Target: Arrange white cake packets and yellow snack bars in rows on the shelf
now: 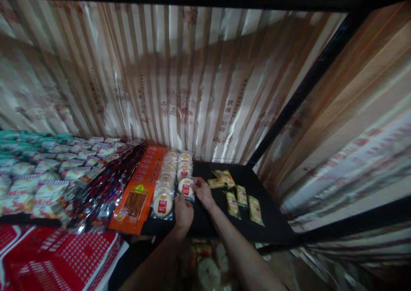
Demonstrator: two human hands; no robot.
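Note:
Both my hands reach onto a black shelf [272,222]. My left hand [183,212] and my right hand [202,191] are closed together on a round white cake in a clear packet with a red label [186,187], at the near end of the right row of such packets [183,162]. A second row of the same packets [164,188] lies just left of it. Several small yellow-green snack packets [239,197] lie loose to the right of my hands.
Orange snack bags [141,188] lie left of the cake rows, then dark glossy bags [105,184] and white-and-red packets [51,175]. Red-and-white bags [58,256] fill the lower left shelf. Striped printed paper [180,81] lines the back and right walls. More packets [205,265] lie below my arms.

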